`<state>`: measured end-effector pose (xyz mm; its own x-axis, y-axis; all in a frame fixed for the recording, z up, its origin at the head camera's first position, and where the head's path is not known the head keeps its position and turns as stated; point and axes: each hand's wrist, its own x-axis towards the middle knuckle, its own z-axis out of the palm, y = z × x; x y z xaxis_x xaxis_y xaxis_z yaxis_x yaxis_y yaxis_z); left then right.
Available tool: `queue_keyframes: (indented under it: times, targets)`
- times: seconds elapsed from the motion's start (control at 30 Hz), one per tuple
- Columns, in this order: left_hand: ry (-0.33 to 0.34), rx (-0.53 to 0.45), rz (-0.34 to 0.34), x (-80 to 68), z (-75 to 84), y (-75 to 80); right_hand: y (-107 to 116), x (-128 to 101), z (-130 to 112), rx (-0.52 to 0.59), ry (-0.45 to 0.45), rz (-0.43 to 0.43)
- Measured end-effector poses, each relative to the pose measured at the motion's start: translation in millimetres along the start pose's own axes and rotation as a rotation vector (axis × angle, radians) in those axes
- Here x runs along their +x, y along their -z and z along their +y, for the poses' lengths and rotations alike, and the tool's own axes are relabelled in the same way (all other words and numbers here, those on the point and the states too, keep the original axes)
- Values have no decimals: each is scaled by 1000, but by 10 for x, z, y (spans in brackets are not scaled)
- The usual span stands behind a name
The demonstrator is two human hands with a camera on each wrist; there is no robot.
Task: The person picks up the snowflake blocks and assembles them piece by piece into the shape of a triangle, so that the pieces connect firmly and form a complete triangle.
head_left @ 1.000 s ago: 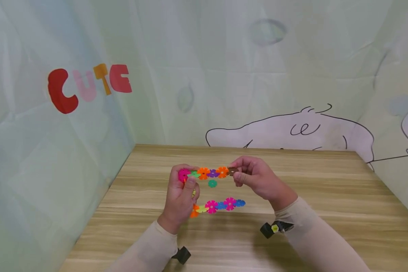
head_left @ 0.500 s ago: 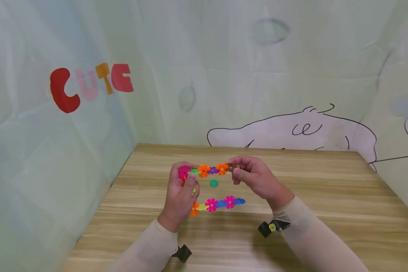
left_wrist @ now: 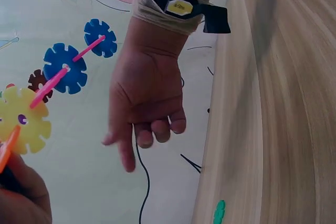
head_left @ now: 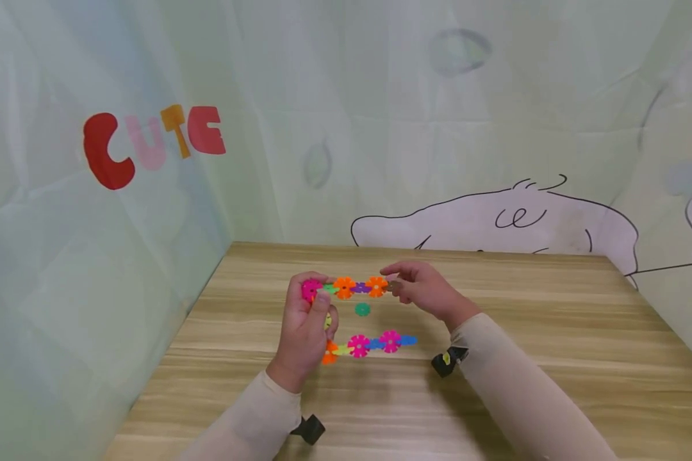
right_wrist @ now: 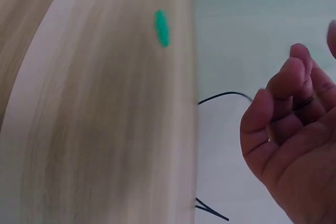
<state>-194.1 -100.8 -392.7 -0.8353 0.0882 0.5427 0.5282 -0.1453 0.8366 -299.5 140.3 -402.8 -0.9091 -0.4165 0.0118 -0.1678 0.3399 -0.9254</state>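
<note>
The left hand (head_left: 305, 333) curls its fingers and thumb round the pink end of a chain of snowflake discs (head_left: 352, 287), holding it up above the wooden table (head_left: 553, 358). The right hand (head_left: 423, 291) sits at the chain's other, brown end with fingers loosened: the left wrist view shows them spread and only slightly bent (left_wrist: 147, 114), and the right wrist view shows an open, gently cupped palm (right_wrist: 294, 145) with nothing in it. Whether a fingertip touches the brown disc cannot be told.

Measured from the held chain, a single green disc (head_left: 362, 310) lies on the table just below its middle, and a second chain of discs (head_left: 371, 344) lies nearer the person, partly under the left hand. Bare wood runs wide to the right of the chain and behind it as far as the fabric backdrop (head_left: 380, 128); the table's left edge is near the left hand.
</note>
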Motion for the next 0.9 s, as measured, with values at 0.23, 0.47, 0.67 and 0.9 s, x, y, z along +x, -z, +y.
queue_keyframes:
  times: [0.23, 0.47, 0.67, 0.9]
  targets:
    - [-5, -26, 9, 2, 9, -16, -174, 194, 126, -243, -132, -20]
    - [11, -37, 7, -1, 15, -19, -282, 221, 139, -307, -346, -25]
    - [3, -45, 5, -2, 19, -4, -365, 233, 93, -365, -418, -82]
    - [-1, -50, 4, -2, 12, 3, -453, 174, 21, -242, -506, -110]
